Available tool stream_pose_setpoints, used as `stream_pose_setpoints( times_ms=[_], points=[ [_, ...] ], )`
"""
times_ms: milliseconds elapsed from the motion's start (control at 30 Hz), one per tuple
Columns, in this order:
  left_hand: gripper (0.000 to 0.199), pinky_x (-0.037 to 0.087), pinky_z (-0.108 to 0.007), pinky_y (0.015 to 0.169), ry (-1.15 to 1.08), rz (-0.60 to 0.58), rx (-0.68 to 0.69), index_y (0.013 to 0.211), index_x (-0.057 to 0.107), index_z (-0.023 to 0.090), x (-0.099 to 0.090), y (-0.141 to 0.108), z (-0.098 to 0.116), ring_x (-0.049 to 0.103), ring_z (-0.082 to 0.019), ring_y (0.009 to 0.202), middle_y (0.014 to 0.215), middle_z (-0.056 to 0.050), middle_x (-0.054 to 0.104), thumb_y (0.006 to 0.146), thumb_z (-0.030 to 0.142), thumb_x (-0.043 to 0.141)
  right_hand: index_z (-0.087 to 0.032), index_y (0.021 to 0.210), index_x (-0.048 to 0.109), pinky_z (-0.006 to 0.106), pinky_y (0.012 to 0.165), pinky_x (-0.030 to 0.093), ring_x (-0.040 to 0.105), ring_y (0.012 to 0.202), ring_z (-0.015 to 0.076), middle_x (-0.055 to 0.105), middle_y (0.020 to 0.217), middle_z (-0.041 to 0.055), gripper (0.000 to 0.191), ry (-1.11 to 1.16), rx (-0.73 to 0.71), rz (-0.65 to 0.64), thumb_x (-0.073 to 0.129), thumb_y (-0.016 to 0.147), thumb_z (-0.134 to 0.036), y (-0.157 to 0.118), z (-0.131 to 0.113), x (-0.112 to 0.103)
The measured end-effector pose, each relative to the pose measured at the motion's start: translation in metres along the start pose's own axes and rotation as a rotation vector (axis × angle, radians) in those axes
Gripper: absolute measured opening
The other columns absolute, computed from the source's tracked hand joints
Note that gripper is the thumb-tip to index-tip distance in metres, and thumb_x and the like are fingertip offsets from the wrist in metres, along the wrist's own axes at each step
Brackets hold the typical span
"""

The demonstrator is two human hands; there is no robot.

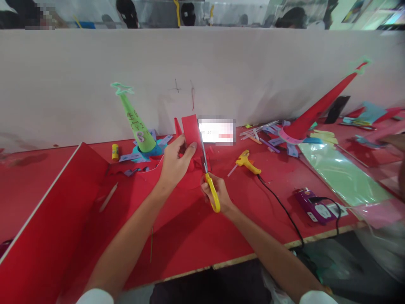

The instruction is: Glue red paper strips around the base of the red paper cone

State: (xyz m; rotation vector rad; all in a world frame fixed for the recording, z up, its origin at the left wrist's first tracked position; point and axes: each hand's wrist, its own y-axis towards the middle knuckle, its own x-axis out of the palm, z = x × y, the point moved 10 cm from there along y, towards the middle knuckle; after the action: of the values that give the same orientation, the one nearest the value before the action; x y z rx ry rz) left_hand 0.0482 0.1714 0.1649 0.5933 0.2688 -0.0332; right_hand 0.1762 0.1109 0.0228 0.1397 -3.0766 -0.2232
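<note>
My left hand (178, 159) pinches a strip of red paper (190, 128) between thumb and fingers, holding it up above the table. In my right hand (218, 190) is a pair of scissors (211, 190) with yellow handles, its blades pointing up along the right edge of the red strip. Whether the blades are cutting into the paper cannot be made out. More red paper lies below and behind my hands. To the left stands a green paper cone (137, 126) with writing on it and a blue base. A yellow glue gun (248, 162) lies right of the scissors.
A red panel (53, 211) rises at the left, near a glue stick (115, 152). At the right are a red cone (322, 103), green sheets (344, 173) and a purple box (314, 207) with a black cable. Another person's hand (394, 141) shows at the far right.
</note>
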Motion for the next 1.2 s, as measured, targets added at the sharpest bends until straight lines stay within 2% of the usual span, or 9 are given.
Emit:
stream_pose_setpoints(
  times_ms=[500, 700, 833, 933, 1200],
  points=[
    [0.023, 0.033, -0.032, 0.062, -0.022, -0.021, -0.015, 0.078, 0.055, 0.021, 0.0, 0.0, 0.001, 0.043, -0.013, 0.067, 0.072, 0.002, 0.049, 0.096, 0.032, 0.064, -0.025, 0.076, 0.047, 0.025, 0.046, 0.031, 0.04, 0.054, 0.0116, 0.043, 0.058, -0.0053, 0.065, -0.06, 0.035, 0.048, 0.07, 0.076, -0.086, 0.001, 0.0, -0.004],
    [0.036, 0.031, -0.031, 0.062, 0.002, -0.02, -0.013, 0.078, 0.055, 0.021, -0.001, 0.0, 0.007, 0.042, -0.014, 0.066, 0.072, 0.002, 0.048, 0.096, 0.05, 0.068, -0.025, 0.075, 0.047, 0.024, 0.045, 0.03, 0.039, 0.052, 0.0111, 0.04, 0.057, -0.006, 0.067, -0.078, 0.034, 0.054, 0.068, 0.076, -0.089, 0.001, 0.002, -0.005],
    [0.051, 0.028, -0.032, 0.061, -0.034, 0.027, -0.025, 0.073, 0.045, 0.022, -0.007, 0.0, 0.008, 0.034, -0.013, 0.064, 0.07, 0.003, 0.037, 0.097, 0.062, 0.064, -0.025, 0.077, 0.048, 0.024, 0.045, 0.032, 0.037, 0.051, 0.0103, 0.041, 0.057, -0.0066, 0.065, -0.046, 0.039, 0.034, 0.07, 0.076, -0.086, -0.001, 0.003, -0.003],
    [0.052, 0.027, -0.032, 0.061, -0.05, 0.064, -0.015, 0.07, 0.04, 0.022, -0.012, 0.0, 0.01, 0.033, -0.013, 0.063, 0.068, 0.003, 0.034, 0.1, 0.059, 0.063, -0.025, 0.078, 0.049, 0.024, 0.045, 0.033, 0.037, 0.051, 0.01, 0.042, 0.058, -0.0068, 0.064, -0.017, 0.048, 0.008, 0.073, 0.075, -0.084, -0.002, 0.003, 0.001],
    [0.04, 0.029, -0.031, 0.061, -0.032, 0.156, -0.003, 0.072, 0.045, 0.021, -0.019, -0.003, 0.009, 0.034, -0.012, 0.063, 0.069, 0.004, 0.038, 0.101, 0.039, 0.065, -0.025, 0.076, 0.047, 0.024, 0.044, 0.033, 0.039, 0.05, 0.0102, 0.042, 0.057, -0.0067, 0.065, -0.035, 0.067, -0.002, 0.071, 0.074, -0.086, -0.003, 0.002, 0.005]
  ],
)
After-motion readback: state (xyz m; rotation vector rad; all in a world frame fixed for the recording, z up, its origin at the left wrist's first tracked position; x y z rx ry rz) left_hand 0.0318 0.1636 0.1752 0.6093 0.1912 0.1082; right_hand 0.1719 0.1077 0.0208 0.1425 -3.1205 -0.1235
